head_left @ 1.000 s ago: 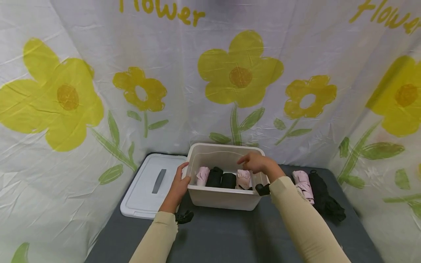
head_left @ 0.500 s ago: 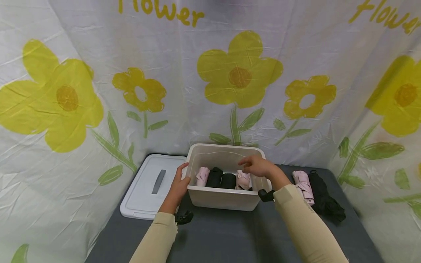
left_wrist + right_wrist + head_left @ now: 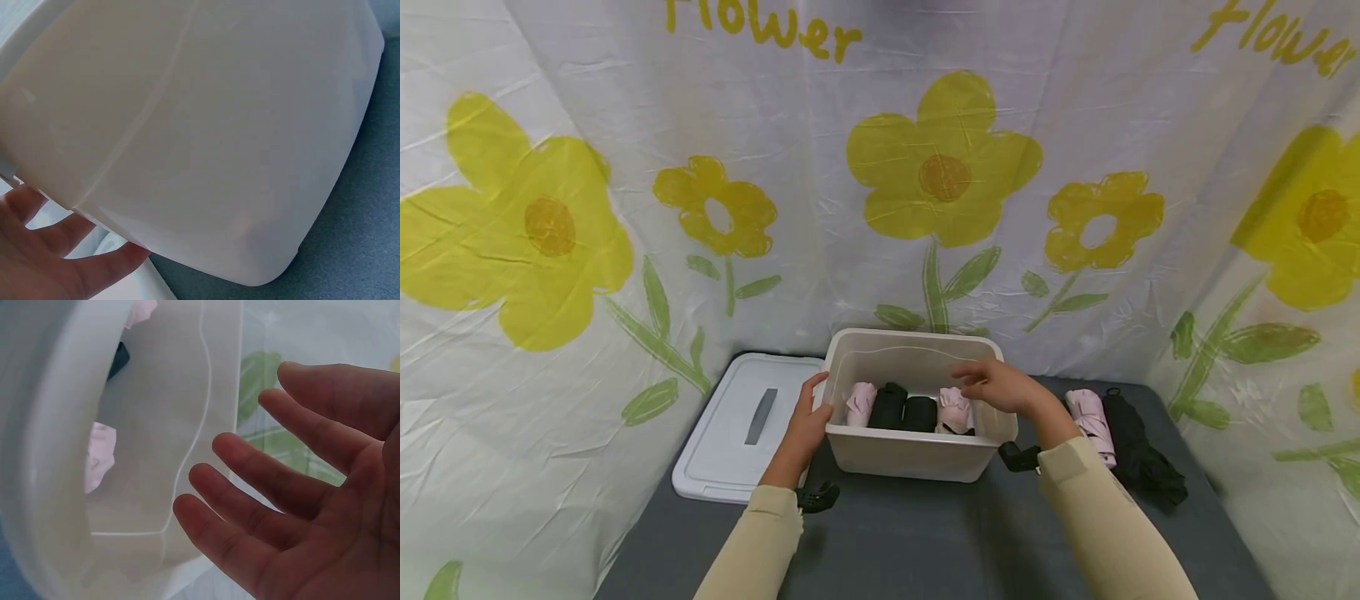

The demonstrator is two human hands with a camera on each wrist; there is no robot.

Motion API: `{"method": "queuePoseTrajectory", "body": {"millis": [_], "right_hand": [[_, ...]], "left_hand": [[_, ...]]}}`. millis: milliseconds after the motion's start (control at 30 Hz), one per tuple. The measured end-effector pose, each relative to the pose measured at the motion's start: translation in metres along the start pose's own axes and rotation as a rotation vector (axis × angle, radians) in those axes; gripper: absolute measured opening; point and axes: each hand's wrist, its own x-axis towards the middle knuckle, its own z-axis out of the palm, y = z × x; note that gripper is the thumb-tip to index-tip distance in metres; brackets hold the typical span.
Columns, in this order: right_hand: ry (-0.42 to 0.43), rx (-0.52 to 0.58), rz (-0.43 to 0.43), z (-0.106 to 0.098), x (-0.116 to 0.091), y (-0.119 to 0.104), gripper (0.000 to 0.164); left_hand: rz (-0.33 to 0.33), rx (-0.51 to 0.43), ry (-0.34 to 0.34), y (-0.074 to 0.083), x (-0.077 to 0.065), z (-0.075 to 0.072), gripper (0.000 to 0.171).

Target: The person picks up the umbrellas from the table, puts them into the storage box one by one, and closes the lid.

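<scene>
A white storage box stands on the dark table, tilted slightly in the head view. Inside it several rolled bundles that look like folded umbrellas stand in a row: a pink one at left, two black ones in the middle, and a pale pink one at right. My left hand holds the box's left side, thumb near the front corner; its fingers meet the wall's edge. My right hand hovers over the box's right end, fingers spread, holding nothing.
The white lid with a grey handle lies left of the box. On the right, a strapped pink folded umbrella lies beside a black one with a loop. A flower-printed curtain hangs behind the table.
My right hand has drawn slightly rightward, away from the pale pink umbrella, its fingers extending. The left hand and the box have stayed put.
</scene>
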Motion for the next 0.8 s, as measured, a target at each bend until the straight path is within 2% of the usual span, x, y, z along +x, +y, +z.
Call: {"method": "queuePoseTrajectory", "body": {"millis": [400,800], "right_hand": [[0.040,0.060,-0.002,0.000,-0.016,0.007,0.044],[0.129,0.123,-0.003,0.000,-0.029,0.021,0.042]], "left_hand": [[0.019,0.010,0.012,-0.004,0.000,0.000,0.066],[-0.015,0.008,-0.009,0.001,-0.001,0.000,0.075]]}}
